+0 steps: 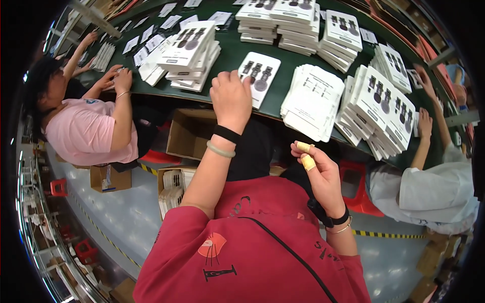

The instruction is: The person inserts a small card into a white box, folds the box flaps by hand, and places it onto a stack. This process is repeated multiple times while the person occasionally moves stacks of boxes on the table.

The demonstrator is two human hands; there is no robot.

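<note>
My left hand lies over the left side of a flat white box printed with dark watches. Its fingers are bent at the box's edge and the thumb rests on the printed face. My right hand hovers below the table edge, holding nothing, with thumb and forefinger a little apart; yellow tape wraps both tips. A fanned pile of flat white sleeves with small line drawings lies on the table beyond my right hand. To the left of my left hand rises a stack of printed white boxes.
More boxes are stacked at the right and at the back of the green table. Co-workers sit on either side, a pink shirt left and a grey shirt right. An open carton stands below the table edge.
</note>
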